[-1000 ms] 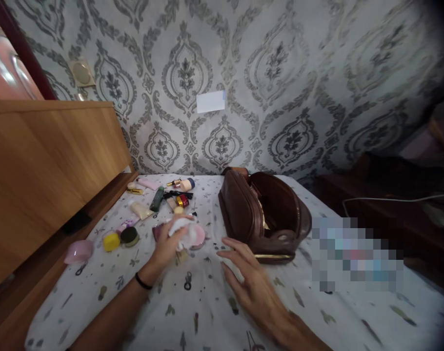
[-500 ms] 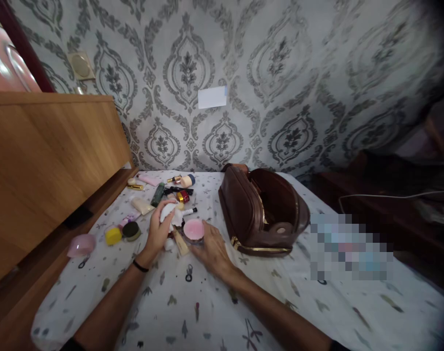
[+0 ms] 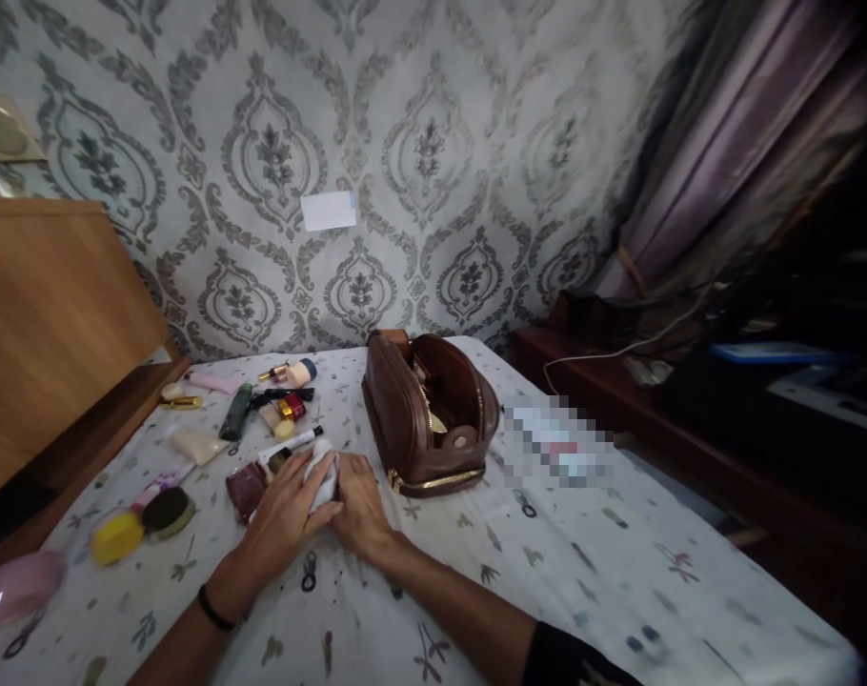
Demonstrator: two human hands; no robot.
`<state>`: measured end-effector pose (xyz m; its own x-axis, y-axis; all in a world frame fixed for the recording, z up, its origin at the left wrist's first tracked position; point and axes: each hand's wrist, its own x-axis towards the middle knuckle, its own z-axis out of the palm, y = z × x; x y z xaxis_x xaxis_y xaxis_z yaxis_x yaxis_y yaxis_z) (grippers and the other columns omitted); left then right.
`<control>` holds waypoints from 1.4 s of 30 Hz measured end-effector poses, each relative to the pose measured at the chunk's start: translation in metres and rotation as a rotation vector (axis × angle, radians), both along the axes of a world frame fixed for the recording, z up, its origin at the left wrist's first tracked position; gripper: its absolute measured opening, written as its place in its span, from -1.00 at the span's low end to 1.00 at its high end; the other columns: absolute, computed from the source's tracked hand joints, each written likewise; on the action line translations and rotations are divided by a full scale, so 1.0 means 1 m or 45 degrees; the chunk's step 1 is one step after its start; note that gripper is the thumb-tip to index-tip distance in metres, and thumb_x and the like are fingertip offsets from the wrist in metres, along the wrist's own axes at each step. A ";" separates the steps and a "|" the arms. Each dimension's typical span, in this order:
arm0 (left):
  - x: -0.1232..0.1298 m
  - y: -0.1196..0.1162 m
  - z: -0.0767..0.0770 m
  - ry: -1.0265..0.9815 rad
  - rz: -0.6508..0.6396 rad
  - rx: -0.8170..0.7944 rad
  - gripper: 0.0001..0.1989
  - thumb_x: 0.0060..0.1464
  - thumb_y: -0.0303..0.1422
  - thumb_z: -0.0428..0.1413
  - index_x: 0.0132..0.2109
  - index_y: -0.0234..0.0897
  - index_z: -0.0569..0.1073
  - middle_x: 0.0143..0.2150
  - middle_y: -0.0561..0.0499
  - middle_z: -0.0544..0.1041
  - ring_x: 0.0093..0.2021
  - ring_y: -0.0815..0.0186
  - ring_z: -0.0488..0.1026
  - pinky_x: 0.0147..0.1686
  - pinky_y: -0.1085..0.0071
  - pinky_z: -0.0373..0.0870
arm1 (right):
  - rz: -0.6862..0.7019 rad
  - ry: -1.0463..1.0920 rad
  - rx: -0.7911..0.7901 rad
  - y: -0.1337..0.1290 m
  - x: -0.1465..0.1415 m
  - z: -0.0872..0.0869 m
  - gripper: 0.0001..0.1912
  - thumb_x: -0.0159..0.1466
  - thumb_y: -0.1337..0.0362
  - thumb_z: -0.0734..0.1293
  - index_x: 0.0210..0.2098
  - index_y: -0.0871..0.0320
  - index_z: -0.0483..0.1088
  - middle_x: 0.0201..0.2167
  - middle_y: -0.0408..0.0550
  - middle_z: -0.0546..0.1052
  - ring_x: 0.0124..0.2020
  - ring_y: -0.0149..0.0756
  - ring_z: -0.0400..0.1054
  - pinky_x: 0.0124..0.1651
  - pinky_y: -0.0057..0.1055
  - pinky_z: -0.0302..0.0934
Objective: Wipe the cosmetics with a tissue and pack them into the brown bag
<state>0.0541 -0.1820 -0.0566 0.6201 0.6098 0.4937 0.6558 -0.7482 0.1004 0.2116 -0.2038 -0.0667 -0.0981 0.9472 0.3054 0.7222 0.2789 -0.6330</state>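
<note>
My left hand presses a crumpled white wipe down, its fingers bent over it. My right hand is closed against the other side of the wipe, its fingers curled. The round pink jar that was in my right hand half a second ago is now covered by the wipe and my hands. A dark red-brown item lies beside my left hand. Just beyond my fingers are a white tube with a black cap and a small cream-coloured round item.
An open brown leather bag stands right of my hands. To the left lie a yellow container, a dark round jar, a pink bowl-like item, a beige tube and a green bottle. A wooden cabinet borders the left.
My view has turned right, so things appear further left. My left hand has brought the wipe onto the pink jar in my right hand, and the jar's pink top is now hidden.
</note>
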 end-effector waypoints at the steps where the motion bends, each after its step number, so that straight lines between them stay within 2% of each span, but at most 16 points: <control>1: -0.001 0.001 -0.002 -0.003 0.001 -0.009 -0.44 0.29 -0.11 -0.06 0.34 -0.24 0.25 0.24 -0.25 0.42 0.24 -0.01 0.35 0.17 0.03 0.36 | -0.007 -0.001 -0.004 0.000 0.000 0.001 -0.49 0.01 0.42 0.27 0.00 0.24 0.30 -0.06 0.17 0.46 -0.04 -0.02 0.26 0.10 -0.08 0.15; 8: -0.001 0.005 -0.010 -0.064 0.011 0.000 -0.49 0.30 -0.16 -0.06 0.33 -0.17 0.28 0.21 -0.17 0.48 0.19 0.04 0.43 0.14 0.11 0.41 | -0.079 -0.038 -0.075 -0.001 -0.004 0.012 -0.54 -0.02 0.31 0.35 -0.10 0.29 0.37 -0.11 0.25 0.47 -0.07 0.09 0.30 0.02 -0.04 0.22; 13: 0.000 0.001 -0.001 -0.145 0.057 -0.076 -0.49 0.31 -0.16 -0.09 0.33 -0.16 0.26 0.26 -0.14 0.43 0.25 0.07 0.37 0.19 0.12 0.38 | -0.047 0.088 -0.049 -0.009 -0.003 0.020 -0.50 -0.01 0.25 0.39 -0.06 0.22 0.35 -0.16 0.12 0.52 -0.13 0.00 0.40 -0.04 -0.14 0.28; 17: 0.002 -0.005 0.014 -0.267 0.083 -0.277 -0.48 0.31 -0.14 -0.12 0.33 -0.20 0.27 0.29 -0.16 0.39 0.28 0.06 0.34 0.22 0.06 0.34 | 0.016 0.273 -0.043 -0.019 0.003 0.032 -0.46 -0.05 0.23 0.46 -0.07 0.18 0.36 -0.18 0.03 0.53 -0.22 -0.10 0.45 -0.16 -0.24 0.33; 21: 0.004 -0.006 0.027 -0.478 0.065 -0.493 -0.48 0.26 -0.09 -0.05 0.24 -0.25 0.36 0.25 -0.19 0.45 0.25 0.03 0.38 0.23 0.02 0.30 | 0.088 0.387 0.070 -0.029 0.010 0.037 -0.39 -0.07 0.22 0.52 -0.03 0.18 0.37 -0.10 0.06 0.51 -0.09 -0.08 0.43 -0.01 -0.20 0.33; 25: 0.005 -0.003 0.037 -0.679 0.074 -0.732 -0.59 0.19 -0.08 0.03 0.02 -0.23 0.51 0.03 -0.13 0.59 0.10 0.04 0.49 0.14 0.12 0.37 | 0.228 0.523 0.150 -0.037 0.011 0.030 -0.25 -0.10 0.28 0.57 0.07 0.14 0.35 -0.03 0.06 0.47 -0.01 -0.09 0.40 0.08 -0.17 0.31; 27: 0.007 -0.002 0.039 -0.804 0.068 -0.843 -0.65 0.17 -0.08 0.07 -0.10 -0.23 0.55 -0.12 -0.09 0.62 0.00 0.07 0.51 0.03 0.21 0.41 | 0.272 0.672 0.087 -0.039 0.008 0.024 -0.22 -0.13 0.30 0.59 0.08 0.11 0.35 -0.01 0.06 0.46 0.01 -0.10 0.39 0.09 -0.15 0.31; 29: 0.010 -0.002 0.040 -0.958 0.063 -0.925 -0.66 0.14 -0.06 0.10 -0.23 -0.24 0.56 -0.27 -0.04 0.60 -0.12 0.11 0.51 -0.08 0.29 0.43 | 0.304 0.940 -0.075 -0.039 0.004 0.020 -0.19 -0.12 0.26 0.60 0.11 0.06 0.33 0.03 0.05 0.45 0.01 -0.11 0.40 0.05 -0.15 0.35; 32: 0.012 -0.003 0.040 -1.181 0.165 -0.906 -0.65 0.14 -0.04 0.11 -0.30 -0.25 0.53 -0.34 0.01 0.55 -0.22 0.20 0.46 -0.12 0.36 0.39 | 0.337 1.357 -0.304 -0.036 0.000 0.016 -0.13 -0.11 0.16 0.61 0.15 0.02 0.26 -0.01 0.00 0.49 -0.06 -0.16 0.45 0.00 -0.17 0.37; 34: 0.013 -0.005 0.040 -1.257 0.221 -0.874 -0.66 0.14 -0.05 0.12 -0.30 -0.26 0.51 -0.35 0.03 0.51 -0.24 0.23 0.44 -0.15 0.39 0.38 | 0.349 1.503 -0.382 -0.034 0.000 0.017 -0.18 -0.10 0.13 0.61 0.11 0.03 0.28 -0.11 -0.04 0.54 -0.12 -0.19 0.47 -0.05 -0.21 0.38; 38: 0.015 -0.010 0.040 -1.272 0.267 -0.841 -0.70 0.16 -0.07 0.12 -0.28 -0.23 0.48 -0.39 0.05 0.48 -0.30 0.25 0.43 -0.26 0.43 0.36 | 0.361 1.545 -0.461 -0.038 0.001 0.025 -0.54 0.08 0.05 0.51 -0.10 0.08 0.40 -0.17 -0.07 0.53 -0.20 -0.27 0.43 -0.23 -0.37 0.37; 40: 0.016 -0.012 0.040 -1.196 0.239 -0.814 -0.71 0.21 -0.09 0.06 -0.24 -0.22 0.48 -0.34 0.03 0.51 -0.27 0.24 0.44 -0.23 0.42 0.37 | 0.343 1.506 -0.442 -0.041 0.003 0.029 -0.65 0.16 0.03 0.45 -0.18 0.10 0.42 -0.22 -0.09 0.51 -0.22 -0.30 0.40 -0.23 -0.39 0.36; 42: 0.018 -0.014 0.041 -1.103 0.178 -0.771 -0.71 0.25 -0.12 0.02 -0.17 -0.22 0.49 -0.25 -0.01 0.55 -0.18 0.21 0.46 -0.13 0.37 0.37 | 0.324 1.445 -0.409 -0.044 0.004 0.032 -0.68 0.17 0.03 0.44 -0.22 0.10 0.42 -0.28 -0.12 0.48 -0.23 -0.30 0.38 -0.21 -0.39 0.35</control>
<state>0.0717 -0.1959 -0.0153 0.1081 0.9400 0.3236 0.2586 -0.3409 0.9038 0.2159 -0.2476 -0.0344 -0.1218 0.9882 0.0926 -0.3432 0.0456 -0.9382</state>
